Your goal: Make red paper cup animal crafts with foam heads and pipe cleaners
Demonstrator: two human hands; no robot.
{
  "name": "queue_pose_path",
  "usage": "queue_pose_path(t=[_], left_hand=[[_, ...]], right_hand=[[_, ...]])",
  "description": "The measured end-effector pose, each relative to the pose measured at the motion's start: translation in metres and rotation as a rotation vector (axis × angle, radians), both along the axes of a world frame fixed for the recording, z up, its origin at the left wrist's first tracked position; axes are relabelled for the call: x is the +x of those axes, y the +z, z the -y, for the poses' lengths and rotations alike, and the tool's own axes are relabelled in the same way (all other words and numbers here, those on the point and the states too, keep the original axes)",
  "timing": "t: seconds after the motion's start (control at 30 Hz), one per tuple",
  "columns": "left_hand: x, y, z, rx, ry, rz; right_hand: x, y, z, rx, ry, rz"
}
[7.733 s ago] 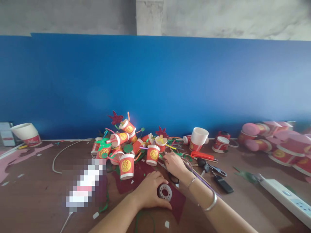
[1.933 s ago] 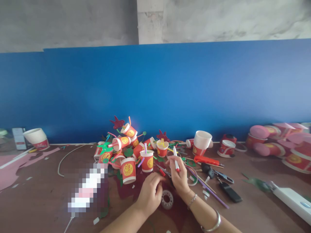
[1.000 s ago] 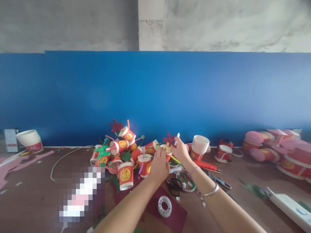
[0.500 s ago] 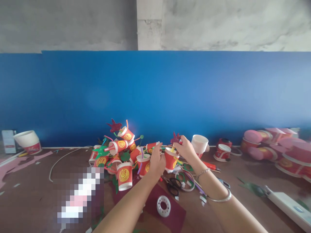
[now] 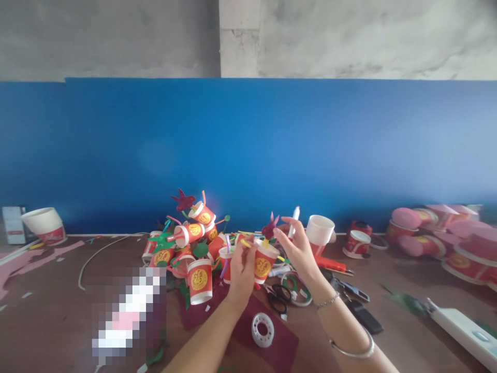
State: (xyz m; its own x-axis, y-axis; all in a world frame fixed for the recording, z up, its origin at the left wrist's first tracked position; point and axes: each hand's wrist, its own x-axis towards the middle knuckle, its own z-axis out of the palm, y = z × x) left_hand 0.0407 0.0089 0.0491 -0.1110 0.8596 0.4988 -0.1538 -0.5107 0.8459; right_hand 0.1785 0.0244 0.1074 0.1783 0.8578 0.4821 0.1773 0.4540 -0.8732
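Between my hands stands a red paper cup (image 5: 264, 263) with a yellow emblem and a yellow strip inside. My left hand (image 5: 244, 269) is closed at the cup's left side, with a yellow strip (image 5: 245, 243) between its fingertips. A dark red paper flower (image 5: 270, 226) rises above the cup's rim. My right hand (image 5: 297, 246) has its fingertips at the flower's right edge, and a white pen (image 5: 295, 217) sticks up from that hand. Left of my left hand is a pile of red cups (image 5: 200, 280) with straws and green leaves.
Black scissors (image 5: 278, 298), a white tape ring (image 5: 263, 330) on dark red paper (image 5: 285, 344) and a red tool (image 5: 332, 264) lie nearby. A white cup (image 5: 320, 229) stands behind. Pink-topped cups (image 5: 466, 261) and a white glue gun (image 5: 462, 329) are at the right.
The cup and flower have shifted left and tilted. My left hand has moved from beside the cup to its rim. My right hand has turned, showing the pen upright.
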Motion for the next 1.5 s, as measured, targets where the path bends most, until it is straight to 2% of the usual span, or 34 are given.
queue_pose_path(t=[0.1,0.17,0.23,0.3,0.4,0.6,0.77,1.0,1.27,1.5], left_hand=[[-0.002,0.000,0.000,-0.081,-0.114,0.133],[-0.002,-0.003,0.000,-0.117,-0.161,0.169],[-0.001,-0.006,-0.002,-0.170,-0.147,0.186],[-0.001,-0.008,-0.004,-0.219,-0.090,0.196],[-0.002,-0.005,-0.007,-0.231,-0.036,0.206],[-0.003,0.005,-0.007,-0.258,-0.073,0.296],[-0.003,0.005,-0.005,-0.197,-0.043,0.181],[-0.003,0.007,-0.005,-0.129,-0.022,0.099],[-0.005,0.008,0.001,-0.106,-0.067,0.138],[-0.004,0.009,-0.003,-0.186,0.044,0.168]], right_hand=[[0.008,-0.002,-0.005,-0.020,-0.012,-0.063],[0.011,-0.003,-0.008,-0.127,0.107,-0.105],[0.011,-0.003,-0.009,-0.185,0.237,-0.132],[0.007,-0.003,-0.007,-0.172,0.292,-0.118],[0.001,-0.002,-0.005,-0.099,0.263,-0.028],[-0.009,-0.003,-0.004,-0.085,0.242,0.068],[-0.010,-0.013,-0.009,-0.090,0.158,0.127],[-0.010,-0.017,-0.012,-0.076,0.141,0.121],[-0.011,-0.015,-0.009,-0.072,0.104,0.188],[-0.014,-0.012,-0.005,-0.096,0.088,0.230]])
